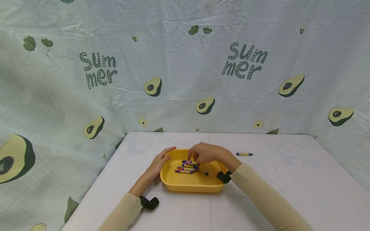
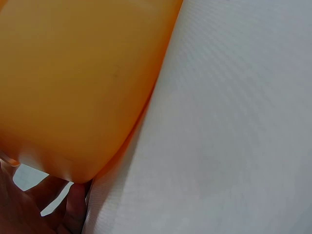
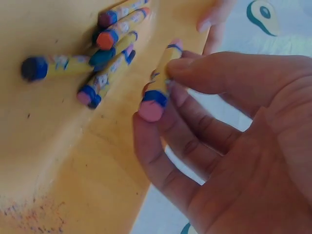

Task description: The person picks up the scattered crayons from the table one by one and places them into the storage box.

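Observation:
A pink crayon is pinched between the thumb and fingers of my right hand, just above the yellow tray. Several crayons in yellow wrappers lie in a loose pile on the tray's floor, with orange, purple, pink and dark ends showing. At the tray's left side, my left hand holds the rim, its fingers against the outside of the tray wall in the left wrist view. The right hand hides part of the pile in the head view.
One crayon with dark blue ends lies on the white table, right of the tray and beyond the right forearm. A cloth printed with avocados hangs behind the table and along its sides.

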Motion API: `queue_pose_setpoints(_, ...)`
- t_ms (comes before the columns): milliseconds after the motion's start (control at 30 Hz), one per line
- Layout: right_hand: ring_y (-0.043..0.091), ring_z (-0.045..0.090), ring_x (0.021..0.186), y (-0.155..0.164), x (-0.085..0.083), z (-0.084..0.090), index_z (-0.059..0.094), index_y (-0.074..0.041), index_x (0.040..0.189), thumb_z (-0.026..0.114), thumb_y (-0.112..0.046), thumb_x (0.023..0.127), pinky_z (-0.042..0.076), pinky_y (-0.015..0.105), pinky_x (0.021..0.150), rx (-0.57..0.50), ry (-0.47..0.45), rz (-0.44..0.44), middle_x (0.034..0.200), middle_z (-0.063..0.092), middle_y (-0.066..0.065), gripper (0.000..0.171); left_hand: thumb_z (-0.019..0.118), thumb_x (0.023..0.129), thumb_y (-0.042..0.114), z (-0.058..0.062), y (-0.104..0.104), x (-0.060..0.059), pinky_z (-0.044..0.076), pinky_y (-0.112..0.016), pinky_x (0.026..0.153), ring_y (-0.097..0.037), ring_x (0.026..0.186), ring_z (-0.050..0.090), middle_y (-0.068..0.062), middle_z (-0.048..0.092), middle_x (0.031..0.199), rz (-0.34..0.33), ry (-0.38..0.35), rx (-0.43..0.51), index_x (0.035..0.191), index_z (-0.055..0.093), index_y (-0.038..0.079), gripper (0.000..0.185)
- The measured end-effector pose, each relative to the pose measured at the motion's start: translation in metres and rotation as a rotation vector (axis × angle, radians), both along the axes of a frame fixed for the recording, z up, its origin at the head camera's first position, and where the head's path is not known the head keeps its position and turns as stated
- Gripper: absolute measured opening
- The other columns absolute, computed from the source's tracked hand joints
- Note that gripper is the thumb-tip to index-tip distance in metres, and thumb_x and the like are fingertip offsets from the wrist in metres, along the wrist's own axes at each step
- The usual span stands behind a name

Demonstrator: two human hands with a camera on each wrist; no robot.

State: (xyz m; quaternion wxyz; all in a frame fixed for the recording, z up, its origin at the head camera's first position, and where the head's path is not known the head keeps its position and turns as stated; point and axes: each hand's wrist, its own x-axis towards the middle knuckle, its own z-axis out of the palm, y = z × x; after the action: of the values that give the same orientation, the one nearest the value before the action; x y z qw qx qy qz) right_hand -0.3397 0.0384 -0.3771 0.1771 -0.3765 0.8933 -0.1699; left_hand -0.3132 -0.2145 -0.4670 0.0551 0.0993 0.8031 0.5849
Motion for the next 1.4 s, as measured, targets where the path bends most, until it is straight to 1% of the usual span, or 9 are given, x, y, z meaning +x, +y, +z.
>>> queue_pose_setpoints(167,0.014,0.060,0.075,-0.002,-0.003,-0.003,0.073,-0.013,0.120,0.066,-0.001,0.093,0.054,0.026,0.069,0.017,-0.007,-0.003,0.096,0.066,0.002,0.031,0.038,0.107,0.018,0.001,0.001,0.000,0.031,-0.056,0.126,-0.034,0.148,0.043,-0.010,0.042,0.164,0.005,0.005,-0.002,0.155,0.048,0.023,0.048)
queue_pose_setpoints(300,0.014,0.060,0.075,-0.005,-0.006,-0.006,0.074,-0.013,0.119,0.064,0.002,0.092,0.055,0.026,0.068,0.025,-0.020,-0.009,0.096,0.067,0.002,0.033,0.039,0.108,0.019,0.001,0.001,0.000,0.032,-0.054,0.126,-0.032,0.146,0.045,-0.008,0.044,0.162,0.015,-0.009,0.007,0.154,0.049,0.025,0.047)
queue_pose_setpoints(500,0.015,0.062,0.083,-0.007,-0.008,-0.011,0.073,-0.015,0.118,0.065,0.002,0.093,0.058,0.027,0.073,0.061,-0.054,-0.031,0.099,0.067,0.000,0.032,0.039,0.108,0.019,-0.001,0.000,0.000,0.029,-0.056,0.127,-0.034,0.149,0.042,-0.010,0.042,0.164,0.012,0.002,-0.001,0.154,0.048,0.023,0.048)
queue_pose_setpoints(633,0.015,0.061,0.087,-0.008,-0.008,-0.013,0.073,-0.018,0.116,0.066,0.000,0.094,0.058,0.028,0.077,0.086,-0.052,-0.038,0.101,0.068,0.000,0.030,0.038,0.108,0.019,-0.001,0.001,0.001,0.027,-0.057,0.127,-0.035,0.150,0.040,-0.011,0.040,0.165,0.002,0.001,-0.004,0.155,0.047,0.021,0.048)
queue_pose_setpoints(900,0.015,0.060,0.089,-0.011,-0.006,-0.011,0.073,-0.020,0.114,0.067,-0.001,0.093,0.056,0.029,0.079,0.108,-0.046,-0.024,0.102,0.068,0.000,0.029,0.040,0.107,0.019,0.003,0.003,0.003,0.027,-0.057,0.128,-0.035,0.151,0.039,-0.011,0.041,0.165,0.008,0.002,0.008,0.155,0.048,0.020,0.048)
queue_pose_setpoints(1067,0.014,0.060,0.090,-0.011,-0.005,-0.013,0.073,-0.019,0.116,0.066,-0.001,0.092,0.056,0.030,0.081,0.118,-0.045,-0.025,0.101,0.067,-0.001,0.031,0.039,0.108,0.018,0.001,0.002,0.002,0.027,-0.057,0.127,-0.034,0.150,0.040,-0.011,0.041,0.165,0.001,0.007,0.011,0.155,0.048,0.019,0.048)
queue_pose_setpoints(1233,0.014,0.059,0.088,-0.007,-0.005,-0.010,0.073,-0.018,0.119,0.068,-0.008,0.095,0.054,0.031,0.082,0.094,-0.024,-0.022,0.097,0.066,-0.002,0.027,0.039,0.108,0.017,-0.001,0.002,0.000,0.027,-0.056,0.127,-0.034,0.150,0.041,-0.011,0.041,0.164,-0.001,0.015,0.008,0.155,0.048,0.019,0.048)
queue_pose_setpoints(1400,0.016,0.058,0.086,0.008,-0.006,0.000,0.072,-0.013,0.123,0.069,-0.012,0.096,0.052,0.032,0.079,0.030,-0.001,-0.036,0.094,0.066,-0.001,0.027,0.038,0.108,0.018,0.000,0.001,0.001,0.028,-0.056,0.127,-0.034,0.150,0.041,-0.011,0.041,0.165,-0.005,0.009,0.004,0.155,0.047,0.021,0.048)
